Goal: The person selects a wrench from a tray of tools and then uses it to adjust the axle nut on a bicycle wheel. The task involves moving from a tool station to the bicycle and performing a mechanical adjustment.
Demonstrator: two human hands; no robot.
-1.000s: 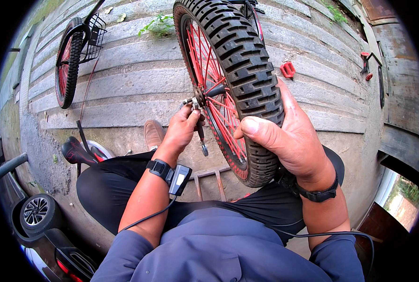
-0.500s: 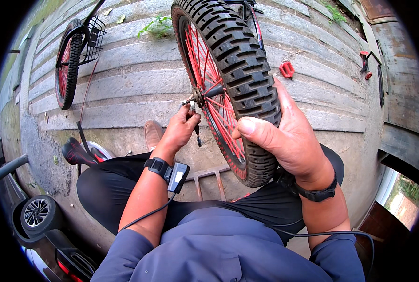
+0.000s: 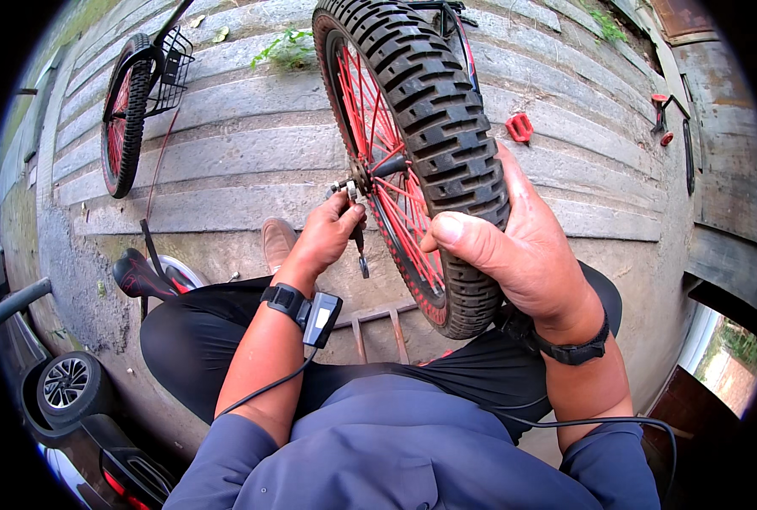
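Note:
A bicycle wheel with red spokes and a knobbly black tire stands tilted between my knees. My right hand is closed round the tire's near right side, thumb across the tread. At the hub, my left hand pinches a slim dark wrench. Its metal upper end meets the axle end, and a ring-shaped end hangs below my fingers. My fingers partly cover the wrench and axle nut.
A front wheel with a black basket stands at the far left. A bicycle saddle lies by my left knee. One red pedal rests on the paving right of the tire. A car wheel shows at lower left.
The wrench's lower end has swung slightly down and right at the axle. Both hands keep their grips, and the wheel shifts only a little in view.

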